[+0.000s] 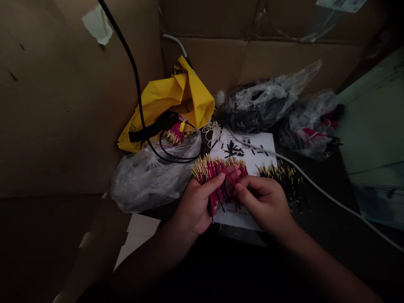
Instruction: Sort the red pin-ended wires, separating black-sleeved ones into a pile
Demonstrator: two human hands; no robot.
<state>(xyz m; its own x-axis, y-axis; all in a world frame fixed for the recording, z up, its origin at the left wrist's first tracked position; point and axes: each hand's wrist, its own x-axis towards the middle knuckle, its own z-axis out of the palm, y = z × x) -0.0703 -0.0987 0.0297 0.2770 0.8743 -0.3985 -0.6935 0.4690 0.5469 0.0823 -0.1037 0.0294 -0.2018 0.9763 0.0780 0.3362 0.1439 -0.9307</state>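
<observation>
My left hand [198, 202] is wrapped round a thick bundle of red wires [216, 195] with gold-coloured tips pointing up. Beside it, my right hand [265, 202] pinches a few thin red wires [232, 177] between thumb and forefinger, close to the left fingertips. More gold-tipped red wires show just behind the left fingers. Under both hands lies a printed white sheet [261, 141], with small black pieces [232, 149] scattered on its upper part. Right of the sheet, partly behind the right hand, is a pile of black wires with gold tips [280, 173].
A yellow bag [164, 92] holding another red wire bundle [175, 131] stands back left, above a clear plastic bag [148, 181]. Two plastic bags [259, 105] [311, 126] sit behind. A black cable [135, 71] hangs at left; a white cable [315, 185] crosses right. Cardboard walls [208, 63] enclose the back.
</observation>
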